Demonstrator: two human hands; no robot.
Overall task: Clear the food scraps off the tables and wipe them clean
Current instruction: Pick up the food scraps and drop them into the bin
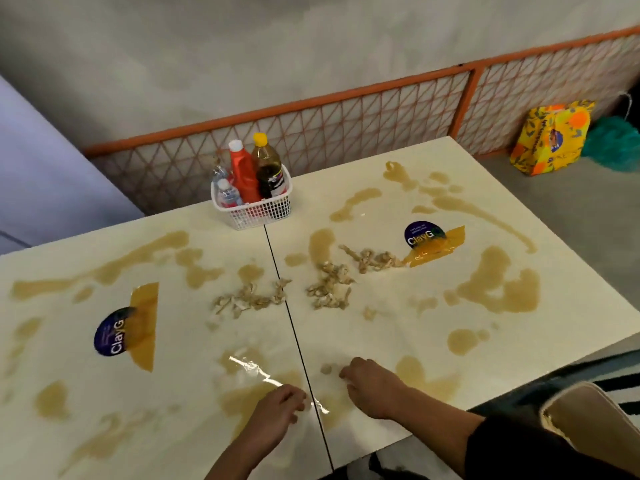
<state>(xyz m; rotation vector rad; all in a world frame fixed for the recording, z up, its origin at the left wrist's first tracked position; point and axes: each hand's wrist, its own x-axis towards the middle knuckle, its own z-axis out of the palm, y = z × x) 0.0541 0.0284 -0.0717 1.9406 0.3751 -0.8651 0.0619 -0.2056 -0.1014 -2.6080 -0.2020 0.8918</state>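
Two tabletops, the left [194, 341] and the right [571, 327], stand pushed together along a dark seam [281, 282]. The food scraps [329, 285] lie in loose heaps near the middle, on both sides of that seam. One stray scrap [326, 368] sits closer to the near edge on the right tabletop.

The right hand [374, 386] rests just beside this stray scrap with its fingers bent, tips down and nothing held, probably about to pick it up. The left hand [280, 407] lies at the seam by the near edge. Its fingers curl under, and I cannot tell whether they hold anything.

Brown spills [498, 292] spread over both tabletops almost to the edges, so wiping is not yet begun.

A white basket [252, 209] of bottles stands at the far edge across the seam, likely kept there out of the eating area. It leaves open room for sweeping the scraps toward the near edge. A chair [588, 420] crowds the near right corner.
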